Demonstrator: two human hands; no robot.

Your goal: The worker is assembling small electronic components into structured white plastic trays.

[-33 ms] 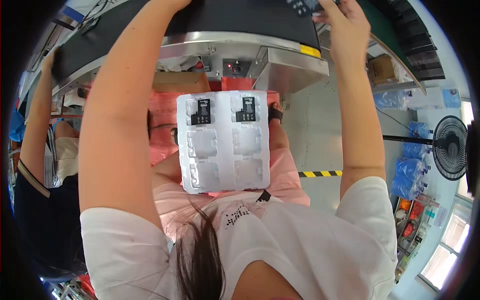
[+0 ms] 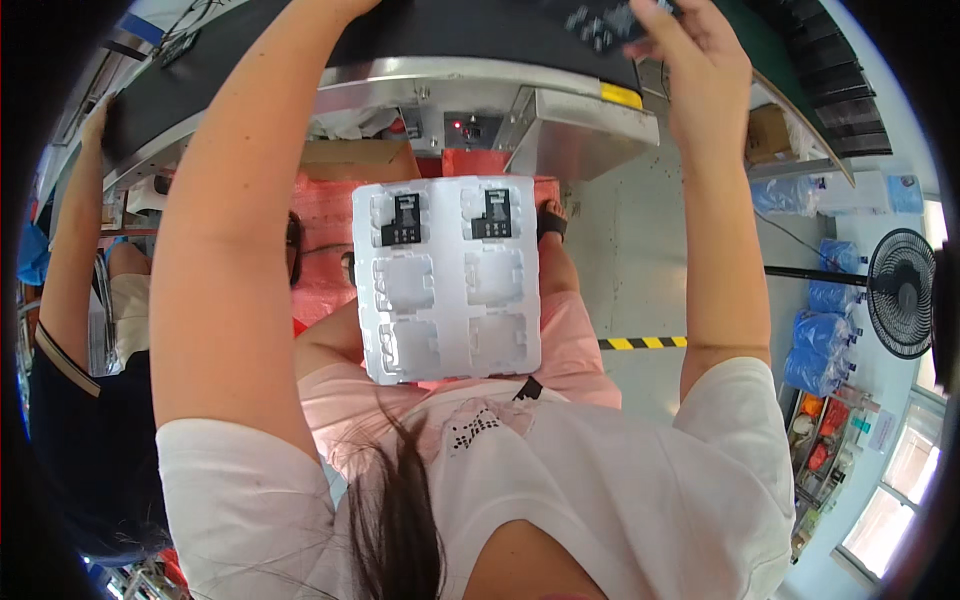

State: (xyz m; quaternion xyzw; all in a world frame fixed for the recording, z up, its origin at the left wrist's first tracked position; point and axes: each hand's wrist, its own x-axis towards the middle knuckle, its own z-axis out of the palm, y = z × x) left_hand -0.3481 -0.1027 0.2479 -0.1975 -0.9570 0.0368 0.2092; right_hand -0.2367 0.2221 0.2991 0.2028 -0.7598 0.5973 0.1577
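Overhead, the right hand (image 2: pixel 700 60) pinched a dark part (image 2: pixel 605 22) at the conveyor (image 2: pixel 450 35); left grip out of view; tray (image 2: pixel 450 280) rested on the lap for loading.

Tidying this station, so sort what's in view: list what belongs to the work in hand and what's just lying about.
In use: white tray on the lap, two black parts in its top pockets, black belt, right hand on the belt's parts.

Lying about: fan, blue bags, cardboard box.

Clear white tray (image 2: pixel 447 282) w/ two black parts (image 2: pixel 402 221); pink shorts (image 2: pixel 580 335), white tee (image 2: pixel 620 480), yellow-black floor tape (image 2: pixel 642 343), belt (image 2: pixel 470 30) prob. black.
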